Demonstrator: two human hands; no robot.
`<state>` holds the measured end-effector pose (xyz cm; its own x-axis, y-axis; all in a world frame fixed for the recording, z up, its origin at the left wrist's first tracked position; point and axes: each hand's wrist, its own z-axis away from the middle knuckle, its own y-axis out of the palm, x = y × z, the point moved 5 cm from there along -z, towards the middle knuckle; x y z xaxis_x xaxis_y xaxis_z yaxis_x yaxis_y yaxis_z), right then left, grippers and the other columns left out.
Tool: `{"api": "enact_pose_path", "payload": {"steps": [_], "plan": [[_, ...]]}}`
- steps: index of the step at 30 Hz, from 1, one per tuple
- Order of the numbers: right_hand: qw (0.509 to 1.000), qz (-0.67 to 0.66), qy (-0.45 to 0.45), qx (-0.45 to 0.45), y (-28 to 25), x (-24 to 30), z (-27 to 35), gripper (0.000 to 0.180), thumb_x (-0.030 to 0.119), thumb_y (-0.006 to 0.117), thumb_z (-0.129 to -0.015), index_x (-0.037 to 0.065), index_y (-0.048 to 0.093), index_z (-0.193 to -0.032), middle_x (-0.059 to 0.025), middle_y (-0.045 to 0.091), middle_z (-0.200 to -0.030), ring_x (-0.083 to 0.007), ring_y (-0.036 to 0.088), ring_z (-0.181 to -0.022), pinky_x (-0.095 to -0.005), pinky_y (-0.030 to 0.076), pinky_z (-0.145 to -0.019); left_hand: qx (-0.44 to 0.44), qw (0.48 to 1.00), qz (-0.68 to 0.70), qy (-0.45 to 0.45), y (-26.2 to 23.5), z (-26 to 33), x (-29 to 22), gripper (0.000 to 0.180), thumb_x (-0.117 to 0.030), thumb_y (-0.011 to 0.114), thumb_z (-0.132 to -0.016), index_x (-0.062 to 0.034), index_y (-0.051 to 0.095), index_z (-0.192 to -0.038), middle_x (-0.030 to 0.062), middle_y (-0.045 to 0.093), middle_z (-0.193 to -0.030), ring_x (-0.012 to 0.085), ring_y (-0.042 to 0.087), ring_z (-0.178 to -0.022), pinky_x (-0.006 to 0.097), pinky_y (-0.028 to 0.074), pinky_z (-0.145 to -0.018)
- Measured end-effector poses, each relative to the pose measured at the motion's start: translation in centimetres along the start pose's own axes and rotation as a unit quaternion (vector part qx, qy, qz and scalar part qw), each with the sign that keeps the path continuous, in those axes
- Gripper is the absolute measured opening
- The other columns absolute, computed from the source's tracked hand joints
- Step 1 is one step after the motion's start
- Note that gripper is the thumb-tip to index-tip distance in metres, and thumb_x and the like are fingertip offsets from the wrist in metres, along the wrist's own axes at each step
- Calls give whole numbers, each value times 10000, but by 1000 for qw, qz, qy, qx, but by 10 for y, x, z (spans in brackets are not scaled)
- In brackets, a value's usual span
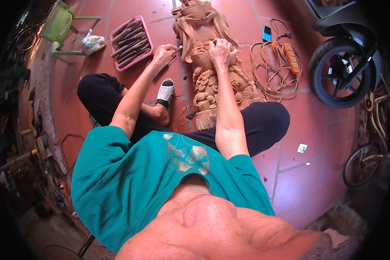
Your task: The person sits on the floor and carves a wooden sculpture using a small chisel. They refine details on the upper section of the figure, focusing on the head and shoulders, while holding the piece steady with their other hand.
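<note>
A large brown carved wooden statue (202, 56) lies on the tiled floor in front of me, with draped folds at its far part and rounded, coin-like shapes nearer. My right hand (221, 51) rests on its middle, fingers bent over the carved surface. Just left of the statue, my left hand (164, 53) is closed at the thin end of a carving chisel (162, 68). The chisel's dark handle slants down toward my foot. What lies under my right fingers is hidden.
A pink basket (117, 64) full of dark-handled tools stands left. Beyond it are a plastic bag (92, 42) and a green chair (57, 26). A coiled cord (264, 78), orange power strip (291, 58), blue phone (267, 33) and motorbike wheel (340, 71) are right.
</note>
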<state>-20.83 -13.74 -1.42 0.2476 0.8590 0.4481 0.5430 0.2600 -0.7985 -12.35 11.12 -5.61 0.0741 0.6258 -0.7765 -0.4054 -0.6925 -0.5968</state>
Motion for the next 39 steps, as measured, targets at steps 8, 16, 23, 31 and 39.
{"api": "enact_pose_path", "payload": {"steps": [8,16,23,31,39], "plan": [[1000,-12,8,3,2,0,0,222,385,608,-863,182,685,-906,-7,659,-1042,-220,564,-1094,-624,289,-988,61,896,415,-145,22,0,11,306,-132,531,-969,-49,579,-1260,29,625,-861,85,546,-581,215,457,-470],[1000,5,7,-1,2,-5,0,221,373,597,-862,175,682,-910,-16,654,-1044,-229,561,-1091,-623,301,-974,-25,938,331,-96,30,-28,-1,220,-178,632,-931,-39,659,-1100,-1,602,-757,73,535,-565,215,419,-458],[1000,28,4,4,1,2,0,211,373,600,-866,190,688,-925,-6,660,-1050,-213,574,-1080,-585,308,-973,-215,977,-9,10,36,-46,-9,145,-177,675,-816,-86,719,-920,191,705,-912,368,685,-885,467,519,-786],[999,44,-1,-6,4,-3,-1,192,373,617,-867,202,690,-913,9,670,-1035,-201,584,-1069,-595,280,-984,-69,984,-154,52,46,8,-12,137,-124,600,-823,-49,701,-877,214,696,-896,385,682,-877,486,527,-774],[1000,21,-3,1,2,-5,-1,246,375,579,-876,161,677,-947,-30,651,-1061,-233,556,-1111,-618,293,-985,-16,987,-160,12,12,0,-13,216,-274,723,-820,-85,760,-918,131,720,-809,239,684,-664,394,539,-627]]}}
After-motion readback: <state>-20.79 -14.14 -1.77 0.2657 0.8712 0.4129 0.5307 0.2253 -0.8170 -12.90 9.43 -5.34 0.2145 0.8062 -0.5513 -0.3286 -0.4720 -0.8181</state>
